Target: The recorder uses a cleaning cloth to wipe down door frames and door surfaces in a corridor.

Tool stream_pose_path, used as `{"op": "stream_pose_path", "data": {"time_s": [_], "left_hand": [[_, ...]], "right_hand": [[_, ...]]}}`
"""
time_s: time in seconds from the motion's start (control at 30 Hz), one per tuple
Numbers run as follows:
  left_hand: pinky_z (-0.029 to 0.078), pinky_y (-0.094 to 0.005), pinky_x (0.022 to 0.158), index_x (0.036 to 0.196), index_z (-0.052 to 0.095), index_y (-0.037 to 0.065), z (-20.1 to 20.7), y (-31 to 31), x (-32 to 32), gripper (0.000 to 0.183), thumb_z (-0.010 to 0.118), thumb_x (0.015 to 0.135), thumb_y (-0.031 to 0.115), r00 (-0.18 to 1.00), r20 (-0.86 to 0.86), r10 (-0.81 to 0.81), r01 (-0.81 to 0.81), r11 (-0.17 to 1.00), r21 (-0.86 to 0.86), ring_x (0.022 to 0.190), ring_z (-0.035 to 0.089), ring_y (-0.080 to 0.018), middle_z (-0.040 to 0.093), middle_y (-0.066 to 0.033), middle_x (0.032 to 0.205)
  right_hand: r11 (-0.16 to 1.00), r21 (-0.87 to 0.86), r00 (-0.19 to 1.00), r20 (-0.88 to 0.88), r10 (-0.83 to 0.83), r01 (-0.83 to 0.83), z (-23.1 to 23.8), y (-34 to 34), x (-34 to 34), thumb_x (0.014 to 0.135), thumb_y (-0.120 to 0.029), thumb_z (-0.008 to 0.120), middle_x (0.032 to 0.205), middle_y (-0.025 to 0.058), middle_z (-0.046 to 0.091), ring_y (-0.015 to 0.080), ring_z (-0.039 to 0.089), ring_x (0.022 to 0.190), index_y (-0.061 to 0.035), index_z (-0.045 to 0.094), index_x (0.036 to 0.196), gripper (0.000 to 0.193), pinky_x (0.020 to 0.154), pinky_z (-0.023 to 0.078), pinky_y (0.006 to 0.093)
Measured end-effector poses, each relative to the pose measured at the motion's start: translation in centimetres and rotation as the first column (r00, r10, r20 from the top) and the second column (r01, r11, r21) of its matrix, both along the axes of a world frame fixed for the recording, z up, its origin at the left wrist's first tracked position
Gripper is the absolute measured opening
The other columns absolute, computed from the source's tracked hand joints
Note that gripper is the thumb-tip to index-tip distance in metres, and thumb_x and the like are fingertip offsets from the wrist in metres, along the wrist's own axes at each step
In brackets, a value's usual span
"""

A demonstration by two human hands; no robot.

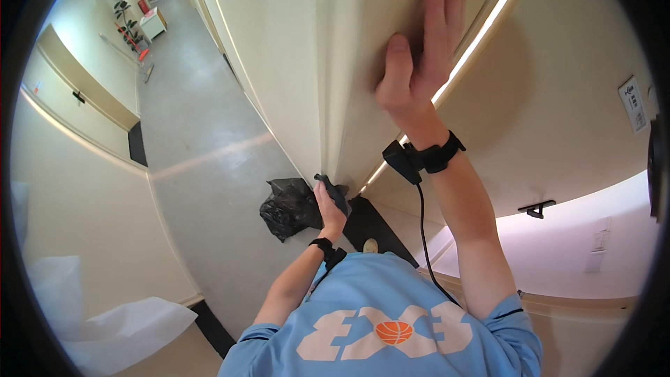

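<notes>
Low in front of me, my left hand (329, 211) closes on a dark grey, cloth-like piece (335, 194) beside the corner of the cream wall (293, 70). Just left of that hand is a crumpled black plastic bag (286, 211), low by the floor; I cannot tell whether it joins the grey piece. My right hand (422, 52) is raised, fingers stretched out and apart, against the cream door frame (377, 0), holding nothing. A bright strip of light runs along the frame beside it. Both wrists wear black straps, the right one with a small box and cable.
To the right stands a cream door (558, 119) with a black handle (536, 208). A dark mat (380, 227) lies by my foot. Along the grey corridor floor (202, 112) are another door (87, 98), a white cabinet (153, 24), a tall plant (123, 0) and a broom (148, 72).
</notes>
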State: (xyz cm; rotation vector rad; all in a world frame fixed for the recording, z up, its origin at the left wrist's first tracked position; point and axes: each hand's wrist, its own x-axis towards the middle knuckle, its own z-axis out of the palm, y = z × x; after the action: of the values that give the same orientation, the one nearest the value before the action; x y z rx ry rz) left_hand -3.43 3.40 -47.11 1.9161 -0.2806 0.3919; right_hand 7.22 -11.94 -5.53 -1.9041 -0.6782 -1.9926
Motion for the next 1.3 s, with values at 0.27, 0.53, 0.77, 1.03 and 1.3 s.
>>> {"op": "stream_pose_path", "data": {"time_s": [0.27,0.53,0.77,1.03,1.3], "left_hand": [[0.036,-0.0442,0.113,0.144,0.037,-0.01,-7.1,-1.4,-0.3,0.053,0.055,0.095,0.0,0.994,-0.11,0.022,-0.025,0.999,-0.027,0.13,0.044,-0.0457,0.045,-0.0291,0.139],[0.043,-0.0375,0.098,0.148,0.032,-0.008,3.5,-3.0,-0.1,0.056,0.054,0.099,0.009,1.0,0.008,-0.02,0.021,0.973,-0.228,0.114,0.048,-0.0331,0.04,-0.0234,0.138],[0.044,-0.0474,0.104,0.159,0.011,-0.012,24.2,-1.6,4.0,0.088,0.06,0.086,0.0,0.826,0.546,-0.136,0.15,0.988,0.019,0.128,0.042,-0.0505,0.025,-0.0352,0.156],[0.038,-0.0512,0.112,0.141,0.045,-0.011,40.1,-0.2,10.7,0.058,0.061,0.089,0.01,0.595,0.774,-0.215,0.36,0.933,-0.018,0.129,0.045,-0.0545,0.046,-0.032,0.145],[0.038,-0.05,0.111,0.147,0.044,-0.009,30.1,-0.2,11.5,0.059,0.06,0.092,0.006,0.76,0.611,-0.221,0.364,0.924,-0.117,0.128,0.049,-0.0488,0.052,-0.0287,0.141]], "right_hand": [[0.994,0.0,0.994,0.033,0.105,-0.105,0.4,1.4,0.4,0.094,-0.016,0.041,0.162,0.028,0.035,0.0421,0.026,0.154,0.0158,0.043,0.147,0.062,0.124,0.025,0.0504],[0.988,0.059,0.989,0.056,0.138,-0.141,0.1,1.1,0.4,0.097,-0.022,0.047,0.16,0.0315,0.036,0.0457,0.032,0.151,0.0104,0.049,0.146,0.06,0.122,0.027,0.054],[0.997,0.026,0.997,0.04,0.066,-0.067,0.6,0.8,0.0,0.09,-0.019,0.049,0.158,0.0333,0.037,0.0503,0.034,0.148,0.0101,0.051,0.145,0.062,0.121,0.027,0.0559],[0.995,0.084,0.998,0.033,0.053,-0.055,0.6,1.2,-0.5,0.084,-0.015,0.05,0.154,0.0354,0.042,0.0513,0.037,0.146,0.0099,0.058,0.139,0.06,0.121,0.027,0.0575],[0.992,0.097,0.997,0.019,0.073,-0.074,1.0,1.3,-0.9,0.079,-0.013,0.054,0.153,0.0349,0.045,0.0507,0.038,0.146,0.0076,0.06,0.137,0.062,0.121,0.027,0.0558]]}}
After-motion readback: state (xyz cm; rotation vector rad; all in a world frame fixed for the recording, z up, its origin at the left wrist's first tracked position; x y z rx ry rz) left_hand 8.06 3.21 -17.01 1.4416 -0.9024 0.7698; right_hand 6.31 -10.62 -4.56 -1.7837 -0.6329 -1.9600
